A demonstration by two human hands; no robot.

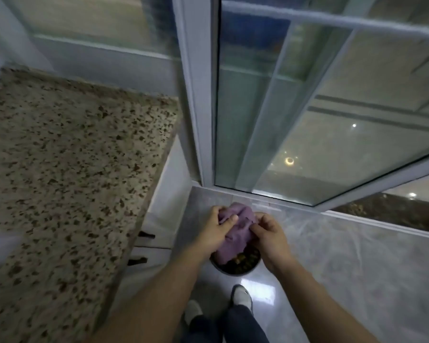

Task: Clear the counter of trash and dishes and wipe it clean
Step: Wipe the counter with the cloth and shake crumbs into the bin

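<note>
A crumpled purple cloth point(234, 232) hangs between both my hands, out past the counter's right edge. My left hand point(214, 230) pinches its upper left part. On its right side, my right hand point(270, 237) grips it with thumb and fingers. Directly below the cloth, a round bin point(243, 267) with brownish scraps inside stands on the floor. The speckled granite counter point(60, 169) fills the left of the view, and its visible surface is bare.
A white-framed sliding glass door point(295, 107) stands open just beyond my hands. The glossy tiled floor point(357, 268) spreads to the right. My two feet in light shoes point(242, 295) stand just behind the bin. White cabinet fronts with dark handles point(144, 235) sit under the counter edge.
</note>
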